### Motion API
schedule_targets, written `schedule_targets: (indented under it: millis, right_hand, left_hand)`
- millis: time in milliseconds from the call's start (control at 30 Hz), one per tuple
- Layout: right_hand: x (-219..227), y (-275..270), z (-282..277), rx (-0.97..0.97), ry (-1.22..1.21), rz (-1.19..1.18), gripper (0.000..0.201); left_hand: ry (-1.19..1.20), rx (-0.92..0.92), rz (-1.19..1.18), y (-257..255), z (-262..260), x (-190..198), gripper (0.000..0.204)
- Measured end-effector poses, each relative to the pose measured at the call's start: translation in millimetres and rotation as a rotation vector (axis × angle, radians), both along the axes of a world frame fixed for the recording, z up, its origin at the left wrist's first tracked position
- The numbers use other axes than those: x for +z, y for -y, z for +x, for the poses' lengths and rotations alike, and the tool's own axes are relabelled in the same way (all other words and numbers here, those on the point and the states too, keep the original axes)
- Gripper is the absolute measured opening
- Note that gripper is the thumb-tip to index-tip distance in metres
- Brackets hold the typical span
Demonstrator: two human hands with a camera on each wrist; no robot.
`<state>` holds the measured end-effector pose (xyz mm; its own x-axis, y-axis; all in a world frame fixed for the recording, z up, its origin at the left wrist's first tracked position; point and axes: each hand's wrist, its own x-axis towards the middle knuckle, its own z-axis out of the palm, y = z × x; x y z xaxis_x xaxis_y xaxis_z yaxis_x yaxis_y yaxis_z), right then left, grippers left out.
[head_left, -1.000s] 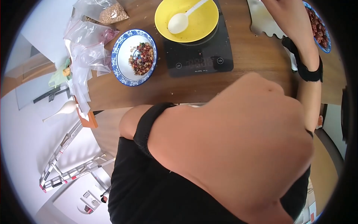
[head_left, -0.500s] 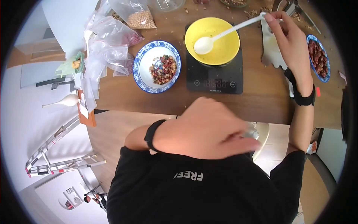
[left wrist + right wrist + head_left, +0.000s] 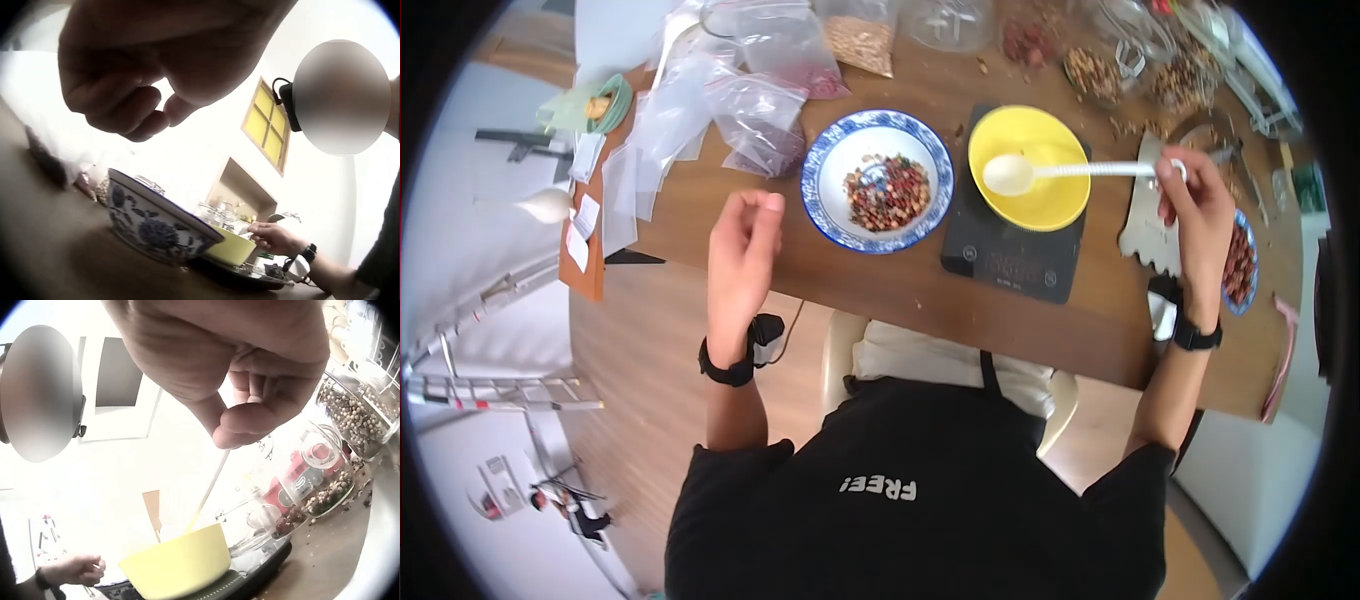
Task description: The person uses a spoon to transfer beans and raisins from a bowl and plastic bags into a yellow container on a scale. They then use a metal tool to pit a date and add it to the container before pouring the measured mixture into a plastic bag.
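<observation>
From the head view, your right hand point(image 3: 1195, 200) pinches the white spoon point(image 3: 1050, 172), its scoop over the yellow bowl point(image 3: 1030, 165) on the black scale point(image 3: 1010, 262). Your left hand point(image 3: 740, 255) hovers, fingers loosely curled, near the blue-patterned bowl point(image 3: 878, 180).

Left wrist: curled fingers point(image 3: 119, 106) hold nothing.

Right wrist: fingers point(image 3: 262, 403) grip the spoon's handle above the bowl.

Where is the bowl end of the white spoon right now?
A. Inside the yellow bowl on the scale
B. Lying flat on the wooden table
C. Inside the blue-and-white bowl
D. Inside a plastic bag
A. The right hand holds the white spoon by its handle, and its scoop end sits inside the yellow bowl on the black scale, apart from the blue-and-white bowl.
</observation>
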<state>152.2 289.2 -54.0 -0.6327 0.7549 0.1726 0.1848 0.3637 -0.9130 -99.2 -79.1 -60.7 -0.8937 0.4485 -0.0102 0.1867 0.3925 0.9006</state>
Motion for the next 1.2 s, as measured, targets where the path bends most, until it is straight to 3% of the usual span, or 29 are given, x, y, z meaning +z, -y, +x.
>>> schedule_targets:
  millis: [67, 233, 333, 400, 533, 667, 800, 900, 1200]
  right_hand:
    - [2, 3, 2, 0.018, -0.106, 0.012, 0.018]
    - [46, 37, -3, -0.060, -0.110, 0.215, 0.017]
    - [69, 51, -11, 0.006, -0.140, 0.403, 0.016]
    - [82, 57, -18, 0.196, -0.004, 0.494, 0.016]
    - [78, 49, -40, 0.159, -0.012, 0.382, 0.012]
    - [56, 22, -40, 0.099, -0.044, 0.129, 0.009]
    - [32, 13, -23, 0.026, 0.092, 0.178, 0.014]
    - [14, 9, -11, 0.031, 0.166, 0.229, 0.019]
    - [32, 26, -10, -0.026, 0.369, 0.494, 0.023]
  left_hand:
    - [0.006, 0.001, -0.058, 1, -10, -5, 0.031]
    - [-0.014, -0.099, -0.193, 0, -20, -1, 0.040]
    - [0.006, -0.158, -0.252, -4, -25, 1, 0.044]
    - [-0.029, -0.150, -0.330, -6, -25, 1, 0.045]
    - [-0.146, -0.133, -0.392, -6, -33, 7, 0.042]
    - [-0.303, -0.106, -0.317, -9, -44, 42, 0.038]
    - [-0.496, -0.136, -0.408, -22, -68, 88, 0.033]
    - [-0.613, -0.193, -0.352, -43, -89, 102, 0.034]
    - [-0.800, -0.397, -0.157, -149, -147, 82, 0.044]
